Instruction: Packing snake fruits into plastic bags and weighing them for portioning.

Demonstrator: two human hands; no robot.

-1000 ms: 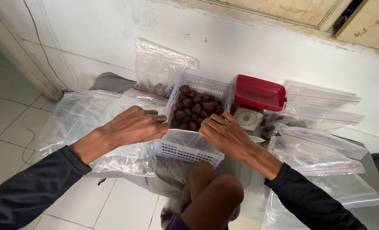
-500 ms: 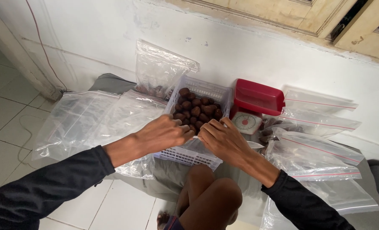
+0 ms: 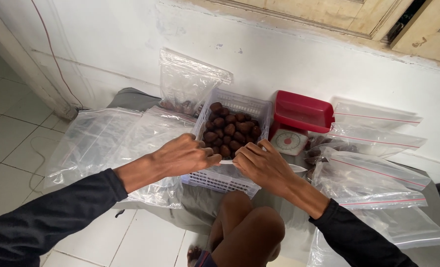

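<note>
The bag (image 3: 228,170) both hands pinch is thin clear plastic, glossy and crinkly. Basket (image 3: 220,179) is white perforated plastic, kinda matt. The brown fruits (image 3: 230,129) have a rough, scaly skin with a dull sheen. The scale's tray (image 3: 304,110) is shiny red plastic. The floor (image 3: 145,242) is smooth white tile.

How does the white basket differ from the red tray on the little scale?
The white basket has slotted walls and holds many brown fruits; the red tray is solid-walled, and no fruit shows in it. The basket rests low on the grey cloth; the tray sits raised on the dial scale. Both look plastic and roughly rectangular.
</note>
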